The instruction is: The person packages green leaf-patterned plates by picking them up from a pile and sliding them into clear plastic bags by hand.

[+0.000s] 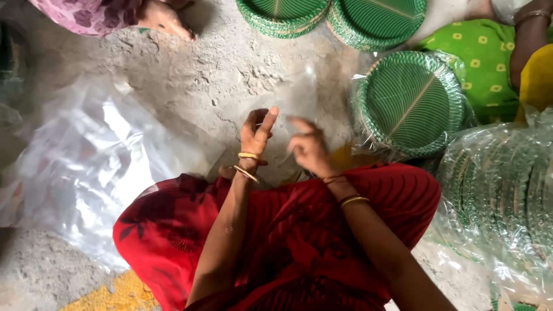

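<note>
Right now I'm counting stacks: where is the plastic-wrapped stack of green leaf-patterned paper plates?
In the head view, the wrapped stack of green paper plates lies on the concrete floor, up and right of the right hand.

rough grey concrete floor (207, 80): clear plastic sheeting (86, 161) spread along its left edge, green leaf-patterned paper plates (412, 101) stacked by the right edge, more stacks (331, 14) at the top edge.

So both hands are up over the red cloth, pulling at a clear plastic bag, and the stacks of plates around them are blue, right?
Not quite: the plates are green, with a leaf-rib pattern, not blue. The head view shows it. The rest holds: the left hand and right hand are raised over the red cloth, fingering a clear plastic bag.
</note>
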